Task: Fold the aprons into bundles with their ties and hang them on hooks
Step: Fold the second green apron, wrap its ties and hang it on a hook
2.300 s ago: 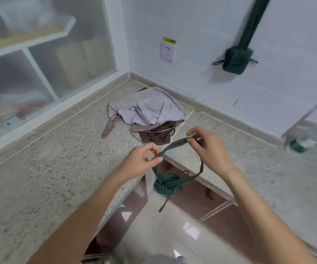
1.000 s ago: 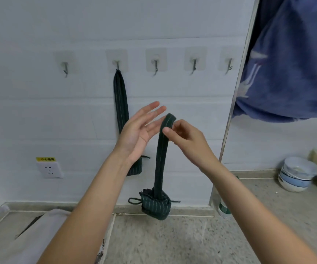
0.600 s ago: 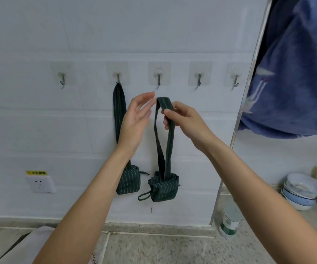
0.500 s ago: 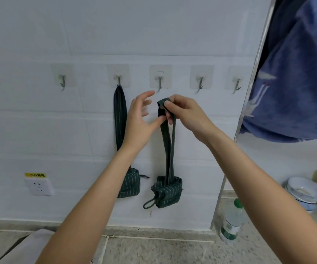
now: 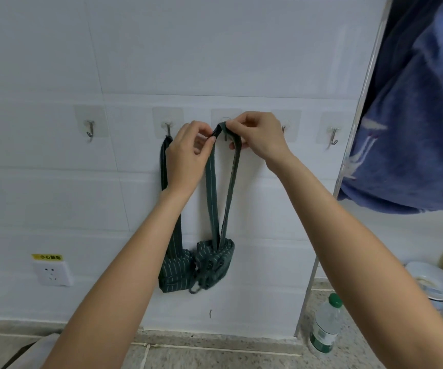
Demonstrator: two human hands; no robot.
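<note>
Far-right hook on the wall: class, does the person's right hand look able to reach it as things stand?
Probably yes, but not yet: the far-right hook is bare with open wall before it, while the right hand is pinching the apron strap at the middle hook.

Showing dark green with thin white stripes: both apron bundles (image 5: pixel 216 262). Gleaming white: wall tiles (image 5: pixel 215 49). Hanging blue: cloth (image 5: pixel 414 129). Wearing green cap: bottle (image 5: pixel 325 326). Carrying yellow label: socket (image 5: pixel 52 272).

My right hand (image 5: pixel 255 137) covers the middle metal wall hook, so whether the green strap loop (image 5: pixel 221 129) has caught it cannot be told. My left forearm hides part of the hanging dark green striped apron bundle (image 5: pixel 175 272). The blue cloth (image 5: pixel 414 102) runs off the right edge.
</note>
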